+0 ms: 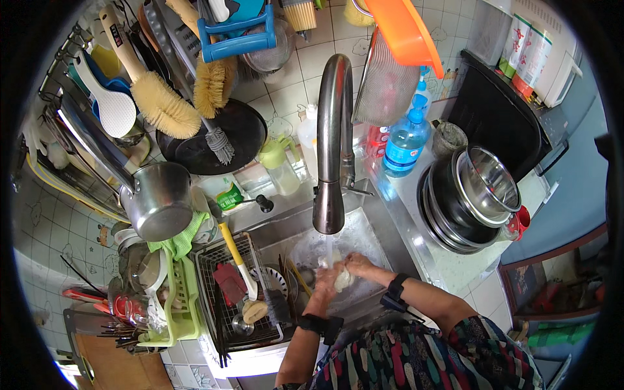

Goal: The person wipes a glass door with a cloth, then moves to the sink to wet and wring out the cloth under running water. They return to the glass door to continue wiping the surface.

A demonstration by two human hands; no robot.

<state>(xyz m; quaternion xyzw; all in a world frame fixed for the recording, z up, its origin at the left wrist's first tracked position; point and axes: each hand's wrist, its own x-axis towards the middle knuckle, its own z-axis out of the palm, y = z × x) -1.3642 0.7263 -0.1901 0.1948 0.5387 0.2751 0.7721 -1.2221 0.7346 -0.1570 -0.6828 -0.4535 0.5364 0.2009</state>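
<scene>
Water runs from the spray head of a steel faucet [329, 207] into the stainless steel sink [375, 234]. Under the stream, my left hand [327, 280] and my right hand [359, 265] grip a wet whitish cloth [345, 280] between them, low over the basin. My fingers are partly blurred and partly hidden by the cloth. Beside my left hand, a patterned bowl [271, 279] and several chopsticks stand at the sink's left side.
Left of the basin sits a wire basket [204, 292] holding a yellow-handled brush [231, 248]. Stacked steel bowls [487, 185] and a blue soap bottle [405, 141] stand on the right counter. An orange basin [404, 29], a saucepan [163, 202] and brushes [165, 105] hang above.
</scene>
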